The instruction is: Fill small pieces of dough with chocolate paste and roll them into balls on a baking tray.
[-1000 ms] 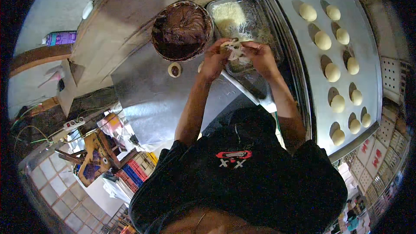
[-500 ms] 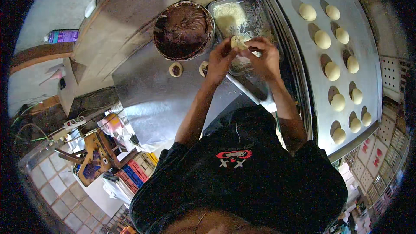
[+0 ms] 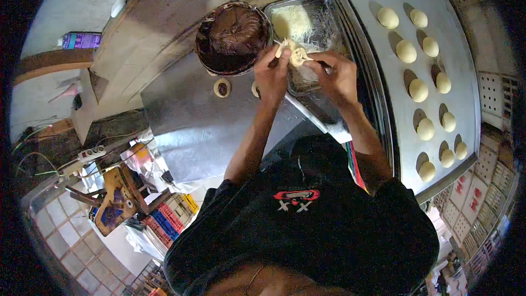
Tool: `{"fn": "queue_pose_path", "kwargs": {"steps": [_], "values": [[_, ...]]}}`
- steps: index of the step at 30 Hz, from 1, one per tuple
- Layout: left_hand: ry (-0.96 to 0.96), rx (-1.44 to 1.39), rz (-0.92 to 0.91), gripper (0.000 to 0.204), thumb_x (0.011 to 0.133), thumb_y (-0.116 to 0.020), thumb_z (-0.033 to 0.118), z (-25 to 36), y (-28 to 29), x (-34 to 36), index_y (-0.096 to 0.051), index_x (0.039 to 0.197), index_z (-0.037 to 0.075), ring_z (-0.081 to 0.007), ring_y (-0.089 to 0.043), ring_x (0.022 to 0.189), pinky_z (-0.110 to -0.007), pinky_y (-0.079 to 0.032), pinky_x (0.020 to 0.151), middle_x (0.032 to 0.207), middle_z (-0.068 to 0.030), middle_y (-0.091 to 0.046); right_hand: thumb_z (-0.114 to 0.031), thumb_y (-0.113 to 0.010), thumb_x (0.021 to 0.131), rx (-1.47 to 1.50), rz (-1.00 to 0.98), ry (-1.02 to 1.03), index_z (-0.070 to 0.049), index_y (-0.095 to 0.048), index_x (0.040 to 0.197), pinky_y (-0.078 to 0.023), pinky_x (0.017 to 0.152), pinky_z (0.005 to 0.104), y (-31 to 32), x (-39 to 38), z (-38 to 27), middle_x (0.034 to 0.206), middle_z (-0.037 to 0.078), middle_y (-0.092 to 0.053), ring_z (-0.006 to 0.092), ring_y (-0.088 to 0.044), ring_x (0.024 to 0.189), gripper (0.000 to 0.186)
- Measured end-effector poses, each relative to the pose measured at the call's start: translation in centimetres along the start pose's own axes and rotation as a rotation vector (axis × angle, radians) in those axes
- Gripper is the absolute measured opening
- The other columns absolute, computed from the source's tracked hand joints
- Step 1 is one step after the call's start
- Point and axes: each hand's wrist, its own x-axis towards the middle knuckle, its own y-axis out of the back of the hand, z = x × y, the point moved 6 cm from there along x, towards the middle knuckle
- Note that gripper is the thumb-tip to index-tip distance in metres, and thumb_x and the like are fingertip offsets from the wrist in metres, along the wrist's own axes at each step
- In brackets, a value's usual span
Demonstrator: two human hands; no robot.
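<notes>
A pale piece of dough (image 3: 296, 55) is stretched between my two hands above a clear tray (image 3: 270, 9). My left hand (image 3: 270, 77) pinches its left edge between thumb and fingers. The right edge is gripped by my right hand (image 3: 336, 78), its fingertips pressed together. In the tray lies a heap of pale yellow shreds (image 3: 290, 19), which look like grated cheese. Left of it stands a round tub of thick brown paste (image 3: 235, 28). On the metal tabletop sits a dough round with brown filling (image 3: 222, 87); another is partly hidden by my left hand.
To the right, a large metal baking sheet (image 3: 378, 49) carries several smooth dough balls (image 3: 406, 51) in two rows. Its raised rim runs beside my right forearm. At the lower left are stacked coloured crates (image 3: 170, 214), a wooden stand (image 3: 116, 200) and a power strip (image 3: 91, 154).
My hands have drawn slightly apart, the left one shifting left. The dough between them has gone from a compact lump to a wider, pulled-out piece.
</notes>
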Motion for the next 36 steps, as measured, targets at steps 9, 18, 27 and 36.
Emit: {"fn": "queue_pose_path", "kwargs": {"steps": [9,18,27,36], "values": [[-0.354,0.457,-0.64,0.056,0.074,-0.077,0.021,4.9,0.2,-2.1,-0.058,0.122,-0.001,-0.0313,-0.054,0.109,-0.036,-0.043,0.093,0.117,-0.0179,-0.053,-0.004,-0.079,0.07,0.175,-0.151,-0.188,0.0,-0.071,0.086,-0.05,0.067,0.0278,0.2,-1.1,0.4,0.079,0.005,-0.066,0.0143,-0.063,0.074,0.018],[-0.316,0.177,-0.437,0.023,0.08,-0.071,0.008,5.3,2.7,-4.4,-0.069,0.101,-0.003,-0.0167,-0.061,0.083,-0.025,-0.047,0.068,0.094,-0.013,-0.064,0.005,-0.077,0.067,-0.124,-0.232,0.349,0.002,-0.071,0.083,-0.053,0.072,0.029,-0.3,-4.7,-7.1,0.084,0.009,-0.069,0.0142,-0.065,0.076,0.017],[-0.158,0.254,-0.305,0.032,0.069,-0.078,0.005,6.9,4.9,-8.5,-0.071,0.1,0.002,-0.0163,-0.066,0.081,-0.028,-0.051,0.072,0.094,-0.0108,-0.07,0.007,-0.071,0.072,0.033,-0.119,-0.078,0.0,-0.072,0.087,-0.052,0.07,0.0248,-1.3,-7.3,-6.8,0.081,0.007,-0.07,0.0119,-0.065,0.078,0.016],[-0.403,0.204,-0.277,0.035,0.074,-0.055,-0.012,6.7,5.9,-11.4,-0.074,0.095,0.007,-0.0224,-0.068,0.096,-0.045,-0.043,0.103,0.093,-0.0122,-0.072,0.006,-0.074,0.069,0.002,-0.175,-0.171,0.001,-0.072,0.084,-0.051,0.067,0.0242,-2.2,-10.0,-8.0,0.077,0.007,-0.07,0.0118,-0.065,0.073,0.015]]}}
